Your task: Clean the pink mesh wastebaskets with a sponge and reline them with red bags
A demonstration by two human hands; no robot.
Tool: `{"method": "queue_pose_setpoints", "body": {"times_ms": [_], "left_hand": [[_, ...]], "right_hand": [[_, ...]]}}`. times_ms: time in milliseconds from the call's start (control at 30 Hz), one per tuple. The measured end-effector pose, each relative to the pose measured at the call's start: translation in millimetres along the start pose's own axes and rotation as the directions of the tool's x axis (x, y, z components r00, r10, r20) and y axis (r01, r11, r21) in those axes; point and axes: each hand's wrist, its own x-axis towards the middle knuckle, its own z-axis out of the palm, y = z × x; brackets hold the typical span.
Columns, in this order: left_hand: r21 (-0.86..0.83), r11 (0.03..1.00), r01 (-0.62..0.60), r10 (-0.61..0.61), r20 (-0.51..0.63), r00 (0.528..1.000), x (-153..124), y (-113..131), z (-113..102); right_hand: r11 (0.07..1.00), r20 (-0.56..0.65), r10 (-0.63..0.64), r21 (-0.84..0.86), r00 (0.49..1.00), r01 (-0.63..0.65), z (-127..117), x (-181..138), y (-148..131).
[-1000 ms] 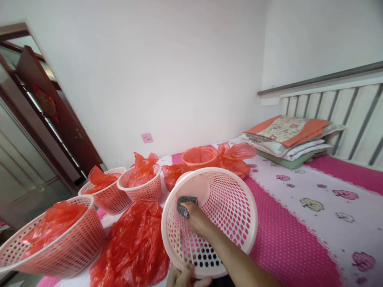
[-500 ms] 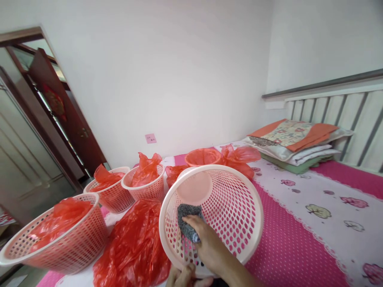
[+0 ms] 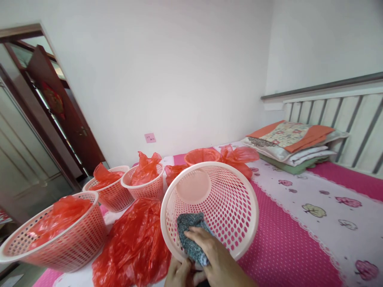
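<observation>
A pale pink plastic basket (image 3: 235, 199) with a perforated wall lies tilted, its mouth facing me. My right hand (image 3: 211, 249) reaches inside and presses a grey-green cloth (image 3: 190, 227) against the lower left of the inner wall. At the bottom of the rim, my left hand (image 3: 182, 273) grips the basket, its fingers curled over the edge. Left of the basket, a crumpled red plastic bag (image 3: 134, 243) lies on the bed.
Several pink baskets, such as the large one (image 3: 74, 243) at left, hold red plastic bags. Behind is a red basket (image 3: 202, 156) beside more red bags. Folded bedding (image 3: 295, 139) is stacked at right on the patterned bedspread (image 3: 299, 199), near a white headboard (image 3: 356, 131).
My right hand has drawn the cloth down along the inner wall, nearer the rim. The basket has shifted slightly, while my left hand stays on the rim.
</observation>
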Motion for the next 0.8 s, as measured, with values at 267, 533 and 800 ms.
{"method": "queue_pose_setpoints", "body": {"times_ms": [267,533,800], "left_hand": [[-0.009,1.000,0.003,-0.003,-0.011,1.000,1.9,2.4,-6.0],[-0.019,0.999,-0.043,0.040,-0.101,0.994,2.1,-4.2,13.1],[0.186,0.977,-0.105,0.131,-0.130,0.983,2.8,9.1,-4.3]], "right_hand": [[1.000,0.022,-0.008,0.023,1.000,0.008,-30.9,-10.4,-14.9],[0.993,0.011,0.085,0.086,0.996,-0.086,-57.7,-15.9,-32.4],[0.927,0.071,0.287,0.231,0.955,-0.296,-81.0,-17.6,-44.5]]}}
